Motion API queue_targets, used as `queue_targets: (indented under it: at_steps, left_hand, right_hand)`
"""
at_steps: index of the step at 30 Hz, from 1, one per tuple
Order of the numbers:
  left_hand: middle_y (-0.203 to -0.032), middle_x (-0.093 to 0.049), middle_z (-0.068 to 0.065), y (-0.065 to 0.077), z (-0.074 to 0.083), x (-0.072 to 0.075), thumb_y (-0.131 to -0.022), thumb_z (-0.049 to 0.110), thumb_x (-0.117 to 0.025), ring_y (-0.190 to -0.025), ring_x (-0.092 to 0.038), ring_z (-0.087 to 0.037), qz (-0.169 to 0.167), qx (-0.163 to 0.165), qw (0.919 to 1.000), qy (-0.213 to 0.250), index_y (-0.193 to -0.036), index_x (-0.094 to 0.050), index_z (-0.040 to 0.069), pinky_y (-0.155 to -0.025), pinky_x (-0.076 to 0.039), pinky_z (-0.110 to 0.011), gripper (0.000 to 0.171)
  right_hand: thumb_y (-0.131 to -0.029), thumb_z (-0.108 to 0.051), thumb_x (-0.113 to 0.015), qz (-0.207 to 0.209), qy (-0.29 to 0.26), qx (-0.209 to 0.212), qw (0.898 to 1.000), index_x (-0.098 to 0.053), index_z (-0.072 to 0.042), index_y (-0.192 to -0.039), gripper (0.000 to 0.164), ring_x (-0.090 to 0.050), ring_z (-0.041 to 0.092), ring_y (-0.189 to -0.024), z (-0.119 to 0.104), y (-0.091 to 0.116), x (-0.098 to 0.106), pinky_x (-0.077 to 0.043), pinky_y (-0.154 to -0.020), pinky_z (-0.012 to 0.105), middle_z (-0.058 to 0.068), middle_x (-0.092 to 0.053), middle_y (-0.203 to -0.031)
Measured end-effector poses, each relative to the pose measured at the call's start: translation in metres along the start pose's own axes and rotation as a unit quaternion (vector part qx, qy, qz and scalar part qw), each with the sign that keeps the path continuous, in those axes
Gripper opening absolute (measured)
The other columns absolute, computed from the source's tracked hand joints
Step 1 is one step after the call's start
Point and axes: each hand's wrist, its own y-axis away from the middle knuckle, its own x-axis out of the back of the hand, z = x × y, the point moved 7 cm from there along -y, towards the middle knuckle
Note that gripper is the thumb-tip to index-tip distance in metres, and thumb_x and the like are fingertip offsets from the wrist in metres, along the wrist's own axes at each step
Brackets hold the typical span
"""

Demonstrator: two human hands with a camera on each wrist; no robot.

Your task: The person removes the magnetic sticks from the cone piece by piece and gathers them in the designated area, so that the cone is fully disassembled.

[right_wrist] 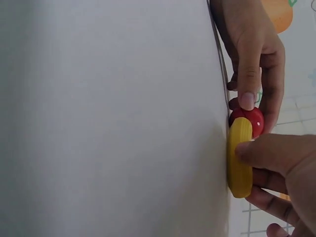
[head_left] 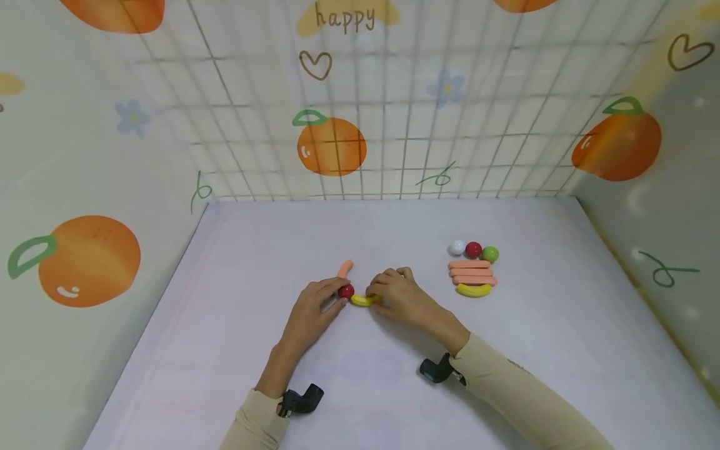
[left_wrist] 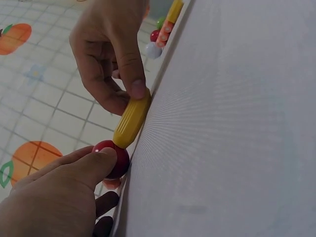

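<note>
My left hand (head_left: 310, 310) pinches a shiny red ball (head_left: 345, 292) between thumb and fingers on the white table. The thumb of my right hand (head_left: 404, 298) presses one side of a yellow toy banana (head_left: 362, 300), with fingers behind it. In the left wrist view the near end of the banana (left_wrist: 132, 121) meets the red ball (left_wrist: 118, 159). Just beyond the left fingers lies a curved pink sausage-shaped piece (head_left: 345, 269), its lower end hidden behind the hand and ball.
To the right lies a group of pieces: a white ball (head_left: 457, 247), another red ball (head_left: 474, 250), a green ball (head_left: 490, 254), three pink sticks (head_left: 471, 272) and a second yellow banana (head_left: 474, 290). Behind the table (head_left: 253, 237) hangs a printed curtain over a wire grid (head_left: 394, 150).
</note>
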Motion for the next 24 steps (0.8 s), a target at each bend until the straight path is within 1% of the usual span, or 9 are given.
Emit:
queue_targets:
  at_steps: [4,10,13,16,19,22,24]
  left_hand:
    - [-0.135,-0.061,0.01,-0.001,0.0,-0.002,-0.091,0.022,-0.077,-0.103,-0.055,-0.012,0.002,-0.002,1.0,0.007,-0.132,-0.066,0.024,-0.086,-0.049,-0.035,0.043]
    - [-0.134,-0.061,0.011,-0.001,-0.002,-0.002,-0.088,0.02,-0.079,-0.105,-0.056,-0.013,0.002,0.003,0.9999,0.016,-0.131,-0.066,0.025,-0.088,-0.049,-0.036,0.045]
    - [-0.135,-0.061,0.012,0.0,-0.001,-0.003,-0.088,0.022,-0.079,-0.105,-0.056,-0.014,-0.005,0.004,0.9998,0.017,-0.132,-0.066,0.027,-0.087,-0.048,-0.036,0.046]
    - [-0.136,-0.061,0.011,-0.002,-0.001,-0.002,-0.09,0.024,-0.077,-0.105,-0.056,-0.015,-0.007,0.004,0.9997,0.025,-0.133,-0.065,0.028,-0.087,-0.048,-0.037,0.046]
    - [-0.136,-0.061,0.01,-0.004,-0.002,-0.001,-0.091,0.024,-0.076,-0.107,-0.056,-0.015,-0.006,0.013,0.9994,0.03,-0.133,-0.065,0.028,-0.088,-0.048,-0.037,0.044]
    - [-0.136,-0.06,0.011,-0.004,-0.003,-0.001,-0.092,0.026,-0.075,-0.109,-0.055,-0.014,-0.011,0.025,0.9993,0.027,-0.133,-0.065,0.028,-0.09,-0.048,-0.036,0.042]
    - [-0.136,-0.06,0.01,-0.003,-0.003,-0.001,-0.092,0.025,-0.075,-0.11,-0.055,-0.015,-0.01,0.023,0.9993,0.027,-0.133,-0.066,0.027,-0.091,-0.048,-0.037,0.042]
  right_hand:
    - [-0.08,-0.017,-0.085,0.007,0.005,-0.004,1.0,-0.076,-0.018,-0.099,0.021,-0.058,0.017,-0.098,0.001,-0.001,-0.001,-0.037,-0.084,0.042,-0.005,-0.067,-0.1]
    - [-0.082,-0.022,-0.082,-0.004,0.014,0.004,1.0,-0.078,-0.018,-0.096,0.015,-0.056,0.016,-0.096,-0.003,-0.003,-0.001,-0.037,-0.087,0.041,-0.005,-0.067,-0.097]
    - [-0.08,-0.023,-0.08,-0.008,0.012,0.005,1.0,-0.078,-0.017,-0.095,0.016,-0.056,0.015,-0.093,-0.006,-0.001,0.003,-0.037,-0.086,0.04,-0.005,-0.067,-0.095]
    - [-0.079,-0.025,-0.08,-0.007,0.005,-0.002,1.0,-0.078,-0.016,-0.094,0.017,-0.056,0.015,-0.091,-0.005,0.0,0.011,-0.037,-0.084,0.039,-0.005,-0.067,-0.093]
    - [-0.079,-0.024,-0.08,0.0,-0.005,-0.009,1.0,-0.078,-0.016,-0.092,0.016,-0.056,0.014,-0.09,-0.003,0.003,0.021,-0.037,-0.086,0.039,-0.006,-0.067,-0.092]
    - [-0.08,-0.022,-0.079,0.007,-0.015,-0.018,1.0,-0.077,-0.018,-0.092,0.013,-0.056,0.013,-0.092,0.002,0.011,0.032,-0.037,-0.087,0.04,-0.007,-0.067,-0.093]
    - [-0.081,-0.021,-0.079,0.017,-0.022,-0.026,0.999,-0.077,-0.018,-0.093,0.013,-0.056,0.013,-0.093,0.007,0.02,0.042,-0.037,-0.087,0.04,-0.008,-0.066,-0.093]
